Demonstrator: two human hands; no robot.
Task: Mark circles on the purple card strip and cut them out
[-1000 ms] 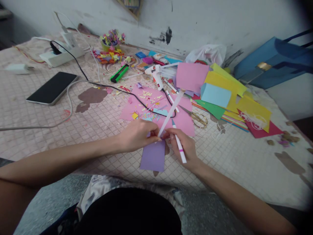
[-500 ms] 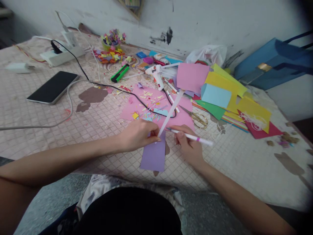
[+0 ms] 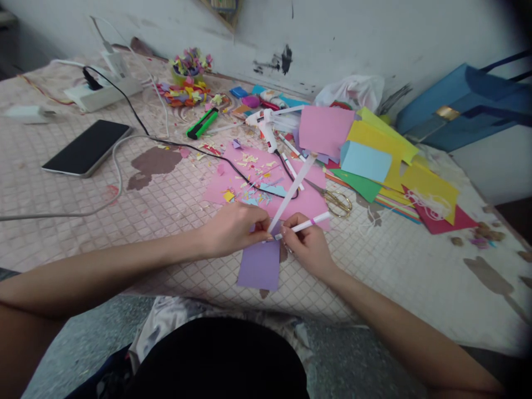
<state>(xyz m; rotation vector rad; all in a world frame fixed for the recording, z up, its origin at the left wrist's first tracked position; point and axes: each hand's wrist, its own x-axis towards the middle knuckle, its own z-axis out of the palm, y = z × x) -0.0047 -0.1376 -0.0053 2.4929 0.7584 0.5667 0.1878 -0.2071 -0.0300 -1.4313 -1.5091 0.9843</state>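
My left hand (image 3: pixel 245 228) is closed in a pinch on the lower end of a long, pale white strip (image 3: pixel 292 194). That end meets the upper part of a purple paper rectangle (image 3: pixel 259 265), and the fingers partly cover the spot. My right hand (image 3: pixel 308 247) grips a slim white marker pen (image 3: pixel 318 219) with a purple band. Its tip points left and lies close to the left fingertips, over the purple paper. Whether the tip touches the paper I cannot tell. Behind both hands is a pink sheet (image 3: pixel 220 185) strewn with small paper scraps.
Gold-handled scissors (image 3: pixel 338 203) and a white glue gun (image 3: pixel 266 130) with a black cord lie beyond my hands. Coloured paper (image 3: pixel 366 160) is piled at the right. A green cutter (image 3: pixel 203 123), a phone (image 3: pixel 88 148) and a power strip (image 3: pixel 103 93) are on the left.
My right hand has moved slightly left and turned the marker pen, so its tip is now at the left fingertips and its back end points up right. The left hand stays put.
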